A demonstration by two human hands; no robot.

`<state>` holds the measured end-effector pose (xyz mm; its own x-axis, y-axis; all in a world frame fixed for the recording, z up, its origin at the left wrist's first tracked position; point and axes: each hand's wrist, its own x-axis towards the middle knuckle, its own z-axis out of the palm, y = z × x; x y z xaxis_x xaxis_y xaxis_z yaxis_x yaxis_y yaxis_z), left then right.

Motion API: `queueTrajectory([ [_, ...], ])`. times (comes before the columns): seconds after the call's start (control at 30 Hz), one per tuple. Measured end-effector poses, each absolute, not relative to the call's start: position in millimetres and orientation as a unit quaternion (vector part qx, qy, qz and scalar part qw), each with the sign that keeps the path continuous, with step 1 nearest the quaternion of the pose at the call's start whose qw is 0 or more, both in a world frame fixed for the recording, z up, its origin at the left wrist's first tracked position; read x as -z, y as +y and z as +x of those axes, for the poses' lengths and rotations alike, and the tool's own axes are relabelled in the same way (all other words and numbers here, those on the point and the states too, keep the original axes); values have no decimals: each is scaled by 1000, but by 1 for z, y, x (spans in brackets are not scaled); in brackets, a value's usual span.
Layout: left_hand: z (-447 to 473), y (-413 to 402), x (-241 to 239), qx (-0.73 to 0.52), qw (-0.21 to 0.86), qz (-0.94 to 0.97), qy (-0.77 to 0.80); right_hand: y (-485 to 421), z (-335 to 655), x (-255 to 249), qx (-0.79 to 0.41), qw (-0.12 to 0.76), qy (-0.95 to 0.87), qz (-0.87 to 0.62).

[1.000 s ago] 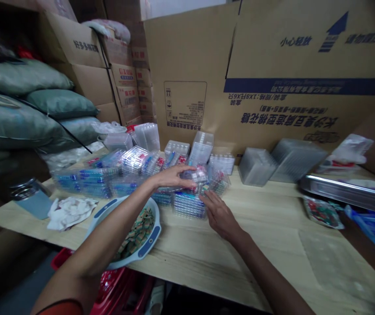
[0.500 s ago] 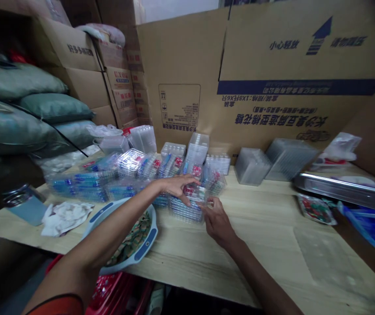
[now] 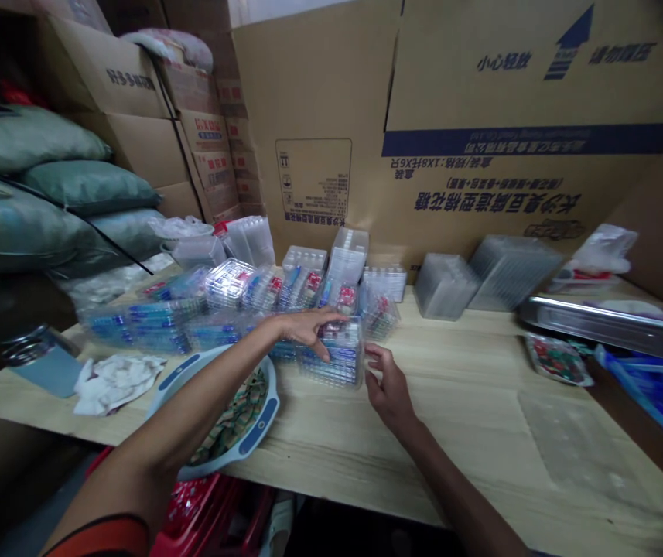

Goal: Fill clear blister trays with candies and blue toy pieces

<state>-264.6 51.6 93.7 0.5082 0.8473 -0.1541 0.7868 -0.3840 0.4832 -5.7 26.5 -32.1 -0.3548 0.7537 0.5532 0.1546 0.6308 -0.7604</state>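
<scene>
A stack of clear plastic trays [image 3: 331, 370] with blue and red contents stands on the table in front of me. My left hand [image 3: 309, 328] lies over its upper left part, thumb and fingers spread apart. At the right side of the stack is my right hand [image 3: 390, 391], its fingers loosely bent and apart, with no object seen in it. Whether its fingertips touch the stack is hard to tell. Under my left forearm sits a light blue basin [image 3: 270, 422] holding many small green and tan packets [image 3: 238, 422].
More filled clear packs [image 3: 162, 325] are piled behind and to the left. Stacks of clear trays [image 3: 445, 286] stand along a large cardboard box [image 3: 319, 93]. A blue cup [image 3: 46, 363] and crumpled tissue [image 3: 115, 383] lie left. At right are a metal tray [image 3: 610, 329] and a small packet [image 3: 557, 360].
My right hand has drawn slightly away to the right from the stack's edge, its fingers loosening. My left hand stays over the stack. The view has shifted a little.
</scene>
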Motion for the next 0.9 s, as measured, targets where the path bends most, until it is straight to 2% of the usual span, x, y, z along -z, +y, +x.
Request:
queueTrajectory([
  [0.1, -269, 50, -93, -49, 230, 832, 502, 32, -1, 15, -271, 491, -769, -308],
  [0.17, -269, 49, -90, -66, 215, 834, 504, 40, 0, -5, -226, 460, -808, -292],
  [0.37, -261, 33, -83, -152, 201, 833, 493, 71, -16, -64, -160, 201, -938, -233],
  [0.47, -252, 6, -76, -280, 135, 758, 574, 77, -24, -74, -126, 133, -957, -223],
  [0.57, -235, -26, -55, -434, 93, 608, 659, 77, -25, -72, -108, 125, -962, -219],
  [0.7, -207, -44, -17, -582, 114, 407, 694, 77, -22, -62, -100, 140, -960, -219],
  [0.8, -197, -35, -1, -627, 140, 340, 687, 79, -17, -56, -99, 160, -960, -205],
  [0.9, -198, -23, 4, -620, 113, 335, 700, 79, -11, -52, -114, 177, -961, -182],
])
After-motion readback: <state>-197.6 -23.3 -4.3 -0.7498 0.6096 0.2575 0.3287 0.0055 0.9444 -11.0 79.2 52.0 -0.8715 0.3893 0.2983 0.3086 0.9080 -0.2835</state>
